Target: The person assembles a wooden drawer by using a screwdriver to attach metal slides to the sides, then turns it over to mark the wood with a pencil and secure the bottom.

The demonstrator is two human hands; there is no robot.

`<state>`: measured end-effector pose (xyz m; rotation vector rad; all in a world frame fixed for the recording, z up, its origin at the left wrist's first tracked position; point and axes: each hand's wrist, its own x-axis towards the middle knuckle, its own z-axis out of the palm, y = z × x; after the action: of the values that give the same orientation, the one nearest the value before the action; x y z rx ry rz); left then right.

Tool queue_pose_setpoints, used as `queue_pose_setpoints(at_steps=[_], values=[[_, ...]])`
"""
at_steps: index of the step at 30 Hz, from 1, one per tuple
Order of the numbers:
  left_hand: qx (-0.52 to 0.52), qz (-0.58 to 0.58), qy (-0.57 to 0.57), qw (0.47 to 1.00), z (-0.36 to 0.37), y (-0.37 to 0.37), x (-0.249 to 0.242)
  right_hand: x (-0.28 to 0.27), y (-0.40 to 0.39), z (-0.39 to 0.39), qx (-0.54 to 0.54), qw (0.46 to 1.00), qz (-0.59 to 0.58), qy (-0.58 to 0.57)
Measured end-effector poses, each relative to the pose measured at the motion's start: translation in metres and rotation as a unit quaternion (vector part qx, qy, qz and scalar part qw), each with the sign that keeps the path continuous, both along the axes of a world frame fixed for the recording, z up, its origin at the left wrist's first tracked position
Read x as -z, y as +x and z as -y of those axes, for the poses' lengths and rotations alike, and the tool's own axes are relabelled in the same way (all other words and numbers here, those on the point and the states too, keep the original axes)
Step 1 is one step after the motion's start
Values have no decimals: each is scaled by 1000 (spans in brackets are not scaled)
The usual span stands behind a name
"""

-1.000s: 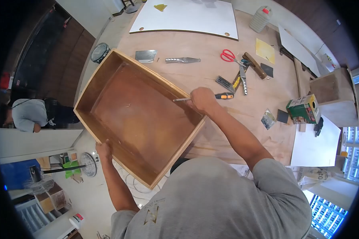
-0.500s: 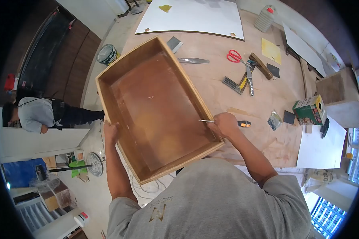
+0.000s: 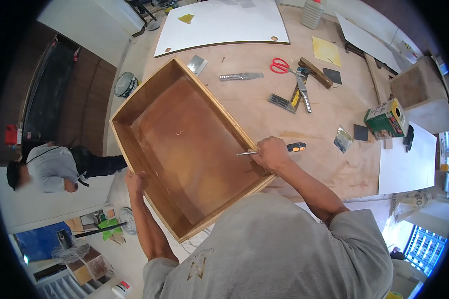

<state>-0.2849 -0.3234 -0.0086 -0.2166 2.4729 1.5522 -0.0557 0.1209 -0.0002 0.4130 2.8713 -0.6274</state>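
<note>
A wooden drawer (image 3: 199,144), open side up, is held tilted in front of me over the table's near left part. On its left rim, my left hand (image 3: 135,183) is closed around the edge. My right hand (image 3: 271,155) grips the opposite rim near the close corner and also holds a screwdriver (image 3: 296,147). The screwdriver's orange-and-black handle sticks out to the right, while its metal shaft points left over the drawer's inside. A small pale shaving or scrap (image 3: 178,133) lies on the drawer bottom.
On the wooden table (image 3: 234,109) lie red-handled scissors (image 3: 280,66), a try square (image 3: 283,102), a wood-handled tool (image 3: 316,73) and a scraper (image 3: 197,65). A green can (image 3: 385,119) stands right. A white panel (image 3: 224,25) lies behind. Another person (image 3: 55,168) is at left.
The drawer has shifted slightly left and down in view, with both hands still on it. The whole view has turned a little; table items appear further left. The screwdriver stays in my right hand.
</note>
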Motion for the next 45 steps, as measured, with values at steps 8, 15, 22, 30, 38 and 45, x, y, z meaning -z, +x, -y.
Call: queue_pose_setpoints(at_steps=[8,15,22,30,38,45], values=[[-18,2,24,1000,37,-23,42,2,-26,11,-26,999,26,-10],[-46,1,0,999,26,-13,26,2,-20,14,-28,998,-55,-25],[-58,-34,35,997,40,-17,40,-13,-22,15,-60,996,-72,-11],[-89,-27,7,996,23,23,28,-4,-25,-4,-46,997,-52,-13],[-108,-19,53,993,41,20,37,19,-51,-4,-72,996,-44,-10],[-127,-33,12,991,31,17,35,25,-81,-36,-50,987,-128,-88]])
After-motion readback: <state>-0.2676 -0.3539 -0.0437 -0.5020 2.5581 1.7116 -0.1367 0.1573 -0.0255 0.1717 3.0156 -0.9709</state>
